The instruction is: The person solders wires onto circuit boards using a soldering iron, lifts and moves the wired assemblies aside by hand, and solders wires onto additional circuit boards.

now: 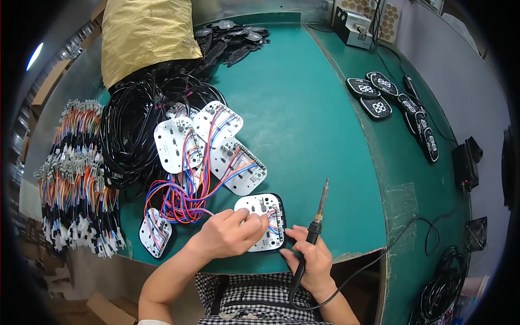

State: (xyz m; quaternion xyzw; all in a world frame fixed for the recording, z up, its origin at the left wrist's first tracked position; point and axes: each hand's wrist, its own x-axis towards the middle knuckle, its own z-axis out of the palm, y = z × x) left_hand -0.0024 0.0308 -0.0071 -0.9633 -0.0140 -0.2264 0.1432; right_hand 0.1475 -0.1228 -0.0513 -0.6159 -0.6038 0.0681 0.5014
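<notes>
At the table's near edge lies a white, rounded circuit board [253,203] in a dark frame, with small parts and wires on its right side. My left hand [230,233] is closed over its left part, pinching red and blue wires [205,211] that run in from the bundle; its fingertips are partly hidden. A soldering iron [313,233] is held in my right hand [315,260], tip pointing up and away from the board. The thumb and fingers of that hand touch or nearly touch the board's right edge.
Several wired white boards [176,143] lie left of centre beside coiled black cables [127,135]. Bundles of multicoloured leads [78,189] fill the far left. A gold sack [149,38] stands behind. Dark display panels [376,106] lie on the right, and the iron's cord [374,260] crosses there.
</notes>
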